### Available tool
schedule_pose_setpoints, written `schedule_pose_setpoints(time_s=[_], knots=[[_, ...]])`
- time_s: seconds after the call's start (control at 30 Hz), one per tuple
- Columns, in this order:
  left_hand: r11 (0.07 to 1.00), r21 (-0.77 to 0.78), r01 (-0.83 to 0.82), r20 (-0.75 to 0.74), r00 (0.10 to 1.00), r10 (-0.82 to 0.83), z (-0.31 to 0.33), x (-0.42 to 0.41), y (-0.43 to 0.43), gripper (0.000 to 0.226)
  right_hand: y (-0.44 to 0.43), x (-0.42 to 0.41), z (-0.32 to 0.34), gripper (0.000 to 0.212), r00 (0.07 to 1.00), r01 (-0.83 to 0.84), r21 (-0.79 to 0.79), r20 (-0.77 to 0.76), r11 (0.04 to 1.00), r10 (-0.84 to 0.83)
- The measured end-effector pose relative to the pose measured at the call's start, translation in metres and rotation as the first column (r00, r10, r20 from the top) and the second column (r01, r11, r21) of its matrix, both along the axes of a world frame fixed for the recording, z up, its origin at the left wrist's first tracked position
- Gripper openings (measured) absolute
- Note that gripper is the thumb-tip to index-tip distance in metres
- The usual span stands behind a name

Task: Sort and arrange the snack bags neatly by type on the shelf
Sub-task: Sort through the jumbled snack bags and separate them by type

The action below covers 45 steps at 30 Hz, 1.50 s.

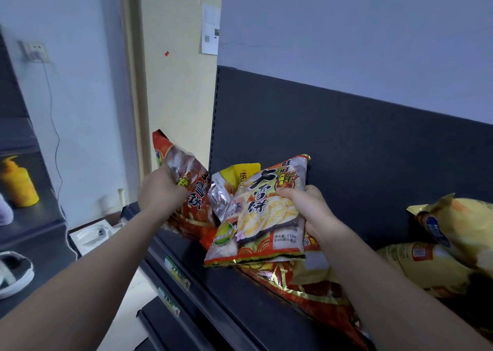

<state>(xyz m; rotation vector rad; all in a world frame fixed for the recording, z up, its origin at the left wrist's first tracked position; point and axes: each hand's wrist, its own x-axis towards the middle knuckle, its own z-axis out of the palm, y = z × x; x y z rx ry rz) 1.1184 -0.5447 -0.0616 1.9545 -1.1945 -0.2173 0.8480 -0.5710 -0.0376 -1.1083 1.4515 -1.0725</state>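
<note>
My left hand [162, 190] is closed round the upper part of a red crinkled foil snack bag [186, 182], with the fingers curled into the foil. This bag stands tilted at the left end of the dark grey metal shelf [240, 313]. Its top corner reaches out past the left edge of the shelf's dark back panel [346, 137].

My right hand [306, 206] grips the right edge of a silver-and-red foil snack bag with large black characters [256, 217], thumb on the printed face and fingers behind. I hold this bag clear of the shelf, face towards me.

A yellow-topped snack bag [241, 173] shows between and behind the two held bags. I cannot tell whether it rests on the shelf.

A second red foil bag with gold trim [314, 297] lies flat on the shelf under my right forearm. At the right end, well apart from both hands, an upper yellow foil bag [458, 222] rests on a lower yellow foil bag [416, 265].

Green-and-white price labels [177, 270] sit on the shelf's front rail.

On separate dark shelving to the left stands a yellow pump bottle [20, 185]. Above it is a white wall socket [34, 51] with a cable hanging down. A light-coloured shoe [13, 273] lies at lower left.
</note>
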Motion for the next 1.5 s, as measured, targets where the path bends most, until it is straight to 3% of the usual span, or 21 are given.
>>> schedule_pose_setpoints(time_s=[0.2,0.3,0.43,0.77,1.03,1.5], knots=[[0.989,-0.145,-0.018,0.252,0.966,0.055,0.019,-0.003,0.024,0.020,0.004,0.009,-0.003,0.063,1.000,-0.011,0.017,0.003,1.000,0.011],[0.981,-0.195,-0.011,0.281,0.957,0.067,0.024,-0.005,0.031,0.024,0.009,0.011,-0.001,0.070,0.999,-0.012,0.012,0.053,1.000,0.011],[0.961,-0.276,-0.003,0.288,0.954,0.086,0.034,-0.007,0.034,0.027,0.018,0.008,0.007,0.056,0.994,-0.015,-0.017,0.109,1.000,0.016],[0.872,-0.488,0.040,0.197,0.978,0.065,0.068,-0.018,0.043,0.026,0.051,0.002,0.033,0.042,0.971,0.106,-0.145,0.230,0.984,-0.070],[0.792,-0.606,0.076,0.133,0.991,0.007,0.093,-0.040,0.044,0.026,0.065,-0.013,0.053,0.035,0.984,0.175,-0.345,0.068,0.922,-0.162],[0.722,-0.676,0.150,-0.056,0.966,-0.253,0.120,-0.102,0.049,0.042,0.109,-0.058,0.103,0.038,0.939,0.316,-0.541,0.061,0.780,-0.338]])
